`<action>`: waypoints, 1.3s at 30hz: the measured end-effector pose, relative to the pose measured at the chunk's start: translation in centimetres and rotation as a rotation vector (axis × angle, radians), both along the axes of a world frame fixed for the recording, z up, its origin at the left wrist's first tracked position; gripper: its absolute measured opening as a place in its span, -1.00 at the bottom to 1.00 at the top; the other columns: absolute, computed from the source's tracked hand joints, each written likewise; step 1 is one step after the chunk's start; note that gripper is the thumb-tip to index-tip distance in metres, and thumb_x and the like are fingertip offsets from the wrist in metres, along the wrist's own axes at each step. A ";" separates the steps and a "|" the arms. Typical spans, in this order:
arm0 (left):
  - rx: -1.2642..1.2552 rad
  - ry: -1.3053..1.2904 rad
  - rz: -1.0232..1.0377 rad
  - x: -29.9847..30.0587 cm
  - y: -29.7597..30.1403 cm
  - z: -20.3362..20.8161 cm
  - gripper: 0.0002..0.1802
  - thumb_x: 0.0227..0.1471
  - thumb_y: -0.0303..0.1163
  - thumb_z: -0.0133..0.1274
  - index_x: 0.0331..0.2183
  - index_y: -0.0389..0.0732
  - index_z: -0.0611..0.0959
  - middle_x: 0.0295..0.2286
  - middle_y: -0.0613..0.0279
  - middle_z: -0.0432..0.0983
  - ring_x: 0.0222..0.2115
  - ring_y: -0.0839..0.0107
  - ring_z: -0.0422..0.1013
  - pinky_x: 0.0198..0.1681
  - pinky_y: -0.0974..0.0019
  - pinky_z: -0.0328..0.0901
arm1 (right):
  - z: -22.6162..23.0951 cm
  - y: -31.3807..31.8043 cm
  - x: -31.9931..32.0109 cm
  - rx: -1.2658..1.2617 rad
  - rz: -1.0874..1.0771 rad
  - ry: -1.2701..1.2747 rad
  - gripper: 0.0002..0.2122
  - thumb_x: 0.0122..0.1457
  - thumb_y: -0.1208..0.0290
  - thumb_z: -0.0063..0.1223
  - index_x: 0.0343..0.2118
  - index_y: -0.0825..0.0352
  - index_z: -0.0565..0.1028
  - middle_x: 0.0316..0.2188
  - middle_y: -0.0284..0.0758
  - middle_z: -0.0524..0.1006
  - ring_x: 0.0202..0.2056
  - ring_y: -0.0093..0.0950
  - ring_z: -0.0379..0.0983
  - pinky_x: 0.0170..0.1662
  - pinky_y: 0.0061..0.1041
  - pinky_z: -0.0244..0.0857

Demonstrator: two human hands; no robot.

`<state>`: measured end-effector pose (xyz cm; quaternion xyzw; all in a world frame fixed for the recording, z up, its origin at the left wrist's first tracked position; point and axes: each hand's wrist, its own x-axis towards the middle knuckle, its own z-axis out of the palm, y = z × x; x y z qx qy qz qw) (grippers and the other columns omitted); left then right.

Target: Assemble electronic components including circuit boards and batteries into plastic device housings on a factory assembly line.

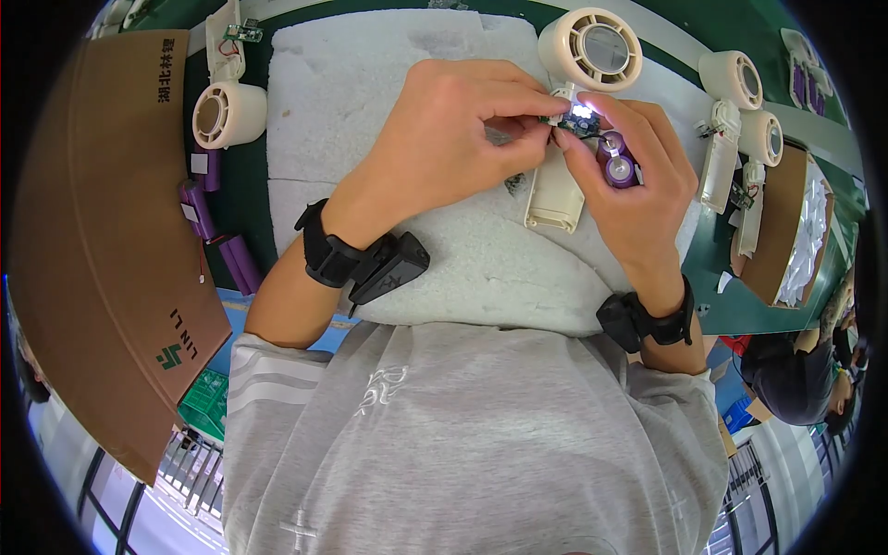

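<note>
My left hand [462,120] pinches the left edge of a small circuit board [575,122] between thumb and fingertips. A bright white light glows on the board. From the other side my right hand [638,171] closes its thumb and fingers around the board's right edge. Two purple battery cells [618,170], seen end-on, sit within the curl of that hand, and a dark wire runs to them from the board. Beneath both hands lies a handheld fan with a round cream head [592,49] and an opened cream handle shell [555,194].
A white foam pad [370,129] covers the green table. On the left stand a large cardboard box [102,222], another opened fan [217,116] and loose purple batteries [196,211]. More opened fans [731,79] and a small carton [786,231] occupy the right. Another person [795,370] is at the right.
</note>
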<state>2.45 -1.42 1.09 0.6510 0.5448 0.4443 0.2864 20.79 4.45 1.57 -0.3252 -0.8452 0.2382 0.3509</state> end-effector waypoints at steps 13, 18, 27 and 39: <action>0.047 0.069 0.023 0.2 0.0 0.0 -0.71 -0.21 -0.58 0.16 -0.31 -0.23 0.72 -0.45 0.22 0.59 -0.51 0.49 0.52 -0.43 0.51 0.41 | -0.2 -0.1 0.0 -0.006 -0.032 -0.005 -0.68 -0.17 0.58 0.33 -0.26 0.30 0.62 -0.37 -0.34 0.54 -0.46 -0.58 0.47 -0.46 -0.66 0.33; 0.055 0.074 0.038 0.3 0.0 0.1 -0.71 -0.22 -0.58 0.16 -0.31 -0.22 0.72 -0.46 0.23 0.59 -0.53 0.49 0.50 -0.45 0.51 0.40 | 0.0 -0.2 -0.1 0.004 -0.050 -0.031 -0.69 -0.17 0.58 0.32 -0.26 0.29 0.63 -0.37 -0.36 0.54 -0.46 -0.60 0.46 -0.46 -0.67 0.32; 0.019 -0.044 0.018 0.4 0.0 -0.5 -0.70 -0.20 -0.62 0.15 -0.28 -0.25 0.69 -0.41 0.25 0.57 -0.50 0.50 0.49 -0.45 0.49 0.39 | -0.2 0.0 -0.2 -0.028 -0.067 0.019 -0.73 -0.14 0.50 0.34 -0.29 0.26 0.62 -0.42 -0.35 0.52 -0.54 -0.57 0.43 -0.52 -0.62 0.31; -0.162 -0.146 0.025 1.8 -0.2 -0.4 -0.56 -0.18 -0.65 0.14 -0.15 -0.22 0.55 -0.34 0.28 0.47 -0.43 0.54 0.41 -0.37 0.49 0.37 | 0.7 -0.5 0.2 -0.136 -0.096 -0.050 -0.81 -0.05 0.56 0.27 -0.31 0.33 0.60 -0.42 -0.33 0.54 -0.49 -0.57 0.44 -0.44 -0.64 0.29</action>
